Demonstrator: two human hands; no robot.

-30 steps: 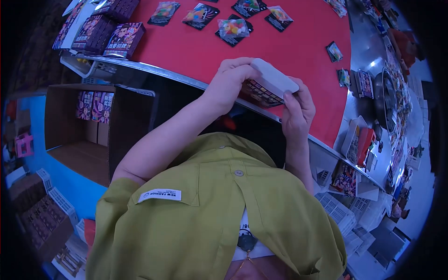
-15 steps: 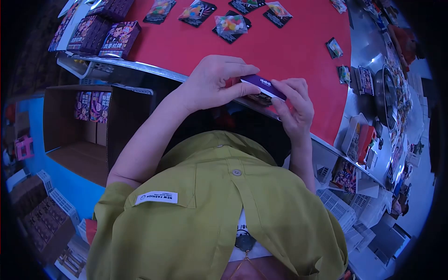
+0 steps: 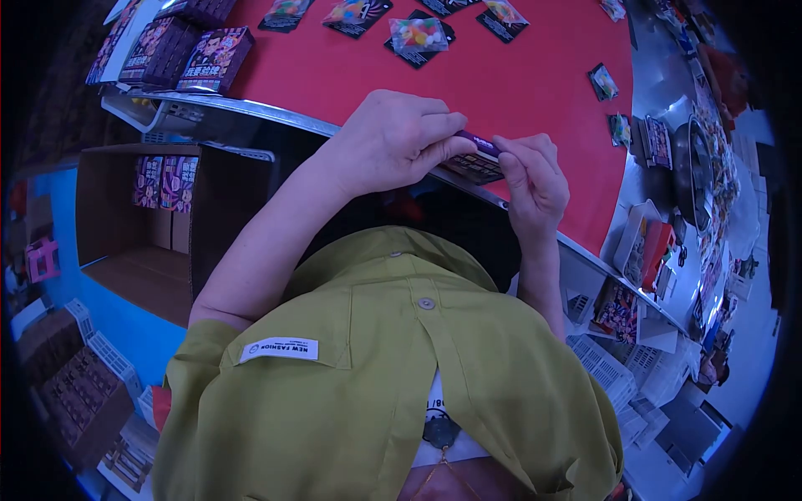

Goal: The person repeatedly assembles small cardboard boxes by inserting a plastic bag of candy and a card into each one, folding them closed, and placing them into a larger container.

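A small purple printed card box is held between my two hands at the table's near edge. My left hand pinches its left end, thumb and fingers pressed together. On the other end, my right hand grips with the thumb and bent fingers at the upper corner. The box is tilted, with its narrow purple end up and a dark printed face toward me. Its far side is hidden. Beyond my hands, clear packets of colourful candy-like pieces lie with black cards on the red tabletop.
Several finished-looking purple boxes stand at the far left. Below them is an open cardboard carton with two purple boxes inside. On the right are a round metal pan, small packets and a white tray.
The white edge along the top of the box no longer shows, and its end panel looks folded down. Both hands have shifted slightly right, keeping hold of the box.
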